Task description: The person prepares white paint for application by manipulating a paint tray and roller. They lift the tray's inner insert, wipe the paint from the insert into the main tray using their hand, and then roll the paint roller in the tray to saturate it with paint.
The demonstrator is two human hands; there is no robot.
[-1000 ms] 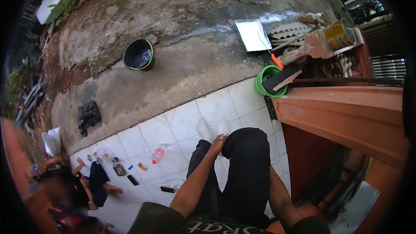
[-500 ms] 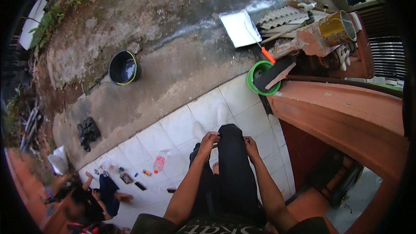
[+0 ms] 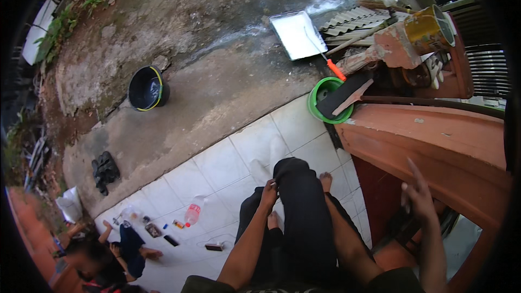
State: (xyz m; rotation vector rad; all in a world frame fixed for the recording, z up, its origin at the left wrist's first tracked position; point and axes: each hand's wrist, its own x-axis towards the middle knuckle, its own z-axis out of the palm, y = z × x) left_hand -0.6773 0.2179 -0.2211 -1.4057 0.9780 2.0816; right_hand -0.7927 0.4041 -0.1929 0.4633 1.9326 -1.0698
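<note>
My raised right knee in black trousers (image 3: 301,201) stands in the middle. On its left side my left hand (image 3: 269,194) is closed, its fingers pinching the trouser cloth near the knee. My right forearm (image 3: 351,236) reaches along the other side of the leg; the hand's fingers are hidden by the leg. Farther right, another person's hand (image 3: 419,198) is raised with one finger stretched out. Bare toes (image 3: 325,179) show beyond my right forearm, and a bare foot (image 3: 273,221) shows beside my left hand.
White floor tiles (image 3: 217,165) carry a clear bottle (image 3: 192,214) and phones (image 3: 171,240). A person (image 3: 111,255) sits at lower left. A black bucket (image 3: 147,89), sandals (image 3: 105,171), a paint tray (image 3: 298,35), an orange-handled roller (image 3: 335,69) and a green bucket (image 3: 319,113) lie ahead. An orange ledge (image 3: 423,141) borders the right.
Another person's pointing hand has come into view at right. My right hand has slipped behind the leg. My left hand still pinches the trousers, slightly lower. The whole view has shifted a little.
</note>
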